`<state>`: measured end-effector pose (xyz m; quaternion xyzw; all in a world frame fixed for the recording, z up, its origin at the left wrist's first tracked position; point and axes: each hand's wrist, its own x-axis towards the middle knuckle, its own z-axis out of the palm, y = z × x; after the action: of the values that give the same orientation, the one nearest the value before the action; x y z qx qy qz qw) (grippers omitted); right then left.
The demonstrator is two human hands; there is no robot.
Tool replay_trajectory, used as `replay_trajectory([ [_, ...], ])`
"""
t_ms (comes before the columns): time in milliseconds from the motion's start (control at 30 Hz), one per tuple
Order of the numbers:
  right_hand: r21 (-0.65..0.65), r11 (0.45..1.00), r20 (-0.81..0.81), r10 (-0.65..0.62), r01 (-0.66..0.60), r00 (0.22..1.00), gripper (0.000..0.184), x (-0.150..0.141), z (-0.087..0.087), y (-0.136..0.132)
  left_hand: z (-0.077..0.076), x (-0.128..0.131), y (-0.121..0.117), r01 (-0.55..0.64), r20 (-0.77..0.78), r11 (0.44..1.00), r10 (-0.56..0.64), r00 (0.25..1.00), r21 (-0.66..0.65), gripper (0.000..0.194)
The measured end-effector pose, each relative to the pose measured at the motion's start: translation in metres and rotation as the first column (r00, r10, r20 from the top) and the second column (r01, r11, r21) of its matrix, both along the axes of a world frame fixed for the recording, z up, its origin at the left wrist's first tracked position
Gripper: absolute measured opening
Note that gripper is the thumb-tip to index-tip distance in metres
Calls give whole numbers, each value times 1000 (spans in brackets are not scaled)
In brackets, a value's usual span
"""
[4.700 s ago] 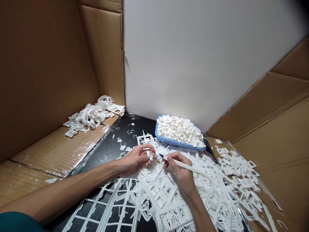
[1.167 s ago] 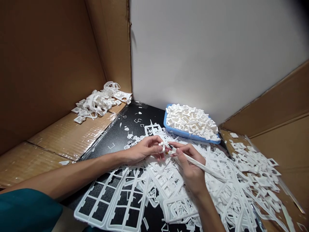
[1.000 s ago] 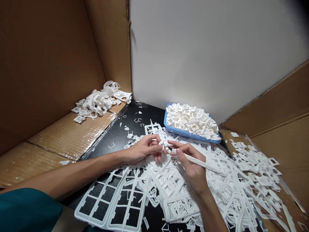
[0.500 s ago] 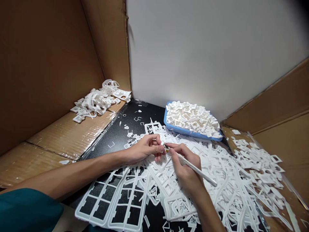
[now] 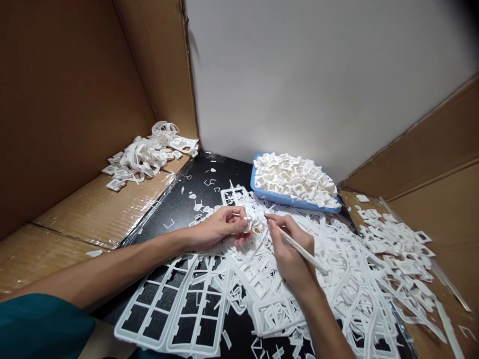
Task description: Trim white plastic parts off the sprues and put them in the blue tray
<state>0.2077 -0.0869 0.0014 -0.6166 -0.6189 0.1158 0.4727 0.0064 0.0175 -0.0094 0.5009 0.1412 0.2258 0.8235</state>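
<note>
The black desk (image 5: 232,174) carries mainly white things. At its near edge, toward the left corner, two grid frames (image 5: 172,319) are lying flat, side by side. From the middle toward the right edge spreads a tangled heap of frames and strips (image 5: 348,284). Thin offcuts (image 5: 192,196) are scattered toward the far left corner. Near the far right corner stands a blue tray (image 5: 279,198). Along the left edge, brown cardboard (image 5: 93,204) bears one white pile (image 5: 144,154).
</note>
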Motion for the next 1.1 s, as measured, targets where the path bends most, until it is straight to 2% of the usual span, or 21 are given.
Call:
replay_trajectory([
  [167, 87, 995, -68, 45, -39, 997, 11, -2, 8, -3, 2, 0, 0, 29, 32, 999, -27, 999, -46, 44],
  [300, 129, 978, 73, 157, -165, 985, 25, -8, 7, -5, 4, 0, 0, 9, 43, 996, -6, 999, -91, 40],
  [433, 68, 975, 198, 197, -214, 960, 20, -14, 5, -5, 1, 1, 2, -27, 54, 994, 33, 998, -108, 41],
  [567, 15, 984, 225, 170, -178, 960, 5, -18, 6, -3, -1, 1, 1, -39, 16, 998, 40, 999, -46, 39],
  [733, 24, 984, 334, 159, -177, 929, 12, -20, 7, -2, 3, 1, -5, -26, -27, 997, 28, 999, 76, 45],
  [867, 87, 990, 564, 45, -114, 824, 17, -22, 3, -1, 6, 4, -10, -101, -22, 984, 105, 994, 149, 37],
  [1000, 124, 990, 671, -33, -68, 741, 19, -24, 0, 0, 6, 7, -12, -156, 0, 982, 157, 988, 111, 35],
  [1067, 139, 989, 647, -49, -55, 761, 17, -23, -1, 0, 6, 7, -12, -177, 0, 981, 178, 984, 81, 35],
  [1100, 142, 989, 601, -47, -49, 798, 15, -22, -1, 0, 6, 7, -12, -180, -4, 981, 181, 984, 78, 35],
])
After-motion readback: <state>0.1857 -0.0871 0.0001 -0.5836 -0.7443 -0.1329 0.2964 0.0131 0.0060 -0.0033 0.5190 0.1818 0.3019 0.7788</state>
